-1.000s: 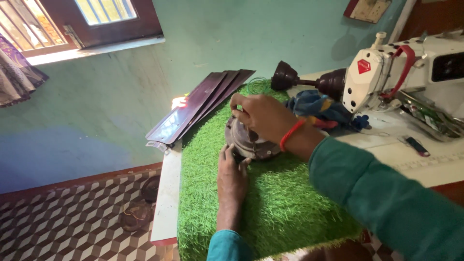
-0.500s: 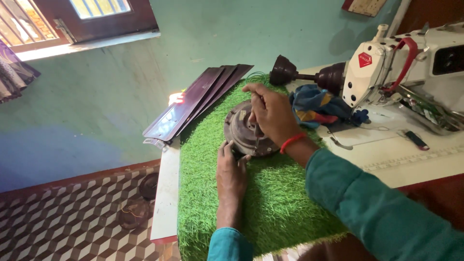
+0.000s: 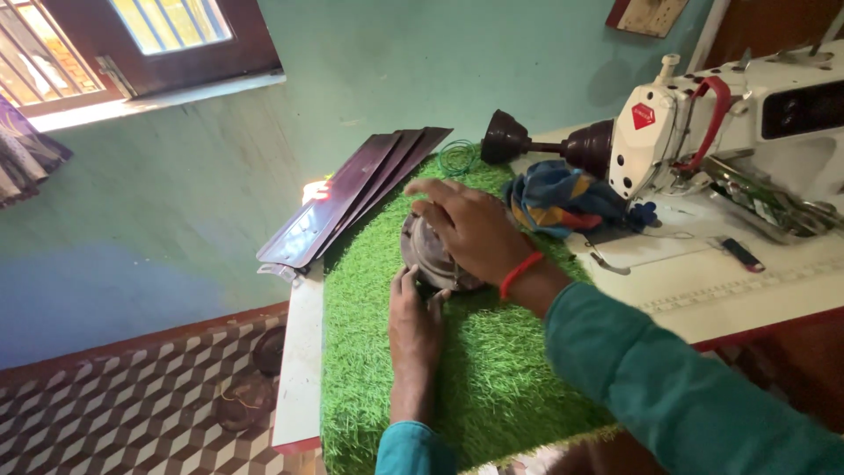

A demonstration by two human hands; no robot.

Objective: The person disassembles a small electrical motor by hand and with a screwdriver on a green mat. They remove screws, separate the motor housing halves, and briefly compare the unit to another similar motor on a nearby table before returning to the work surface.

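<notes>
- Head view: a round grey metal part (image 3: pixel 432 257), like a small motor housing, lies on a green artificial-grass mat (image 3: pixel 492 369) that covers the near end of the white table (image 3: pixel 294 369).
- The left hand (image 3: pixel 415 321) rests flat on the mat just below the metal part, its fingertips (image 3: pixel 404 280) touching the near edge; the hand is open and grips nothing.
- The right hand (image 3: pixel 470 230) lies over the top of the metal part, fingers curved down on it and covering its right half; whether they actually clamp it cannot be told. A red band (image 3: pixel 520 273) circles that wrist, above a teal sleeve (image 3: pixel 668 387).
- Just beyond the right hand sits a crumpled blue, yellow and red cloth (image 3: pixel 558 198), against a white sewing machine (image 3: pixel 730 132) whose dark handwheel (image 3: pixel 587 148) faces the mat.
- Several dark maroon flat blades (image 3: pixel 352 195) lie fanned at the mat's far left corner, overhanging the table edge, with a small coil of green wire (image 3: pixel 457 158) near them.
- Below the table, dark sandals (image 3: pixel 251 387) sit on the patterned tiled floor (image 3: pixel 114 413).
</notes>
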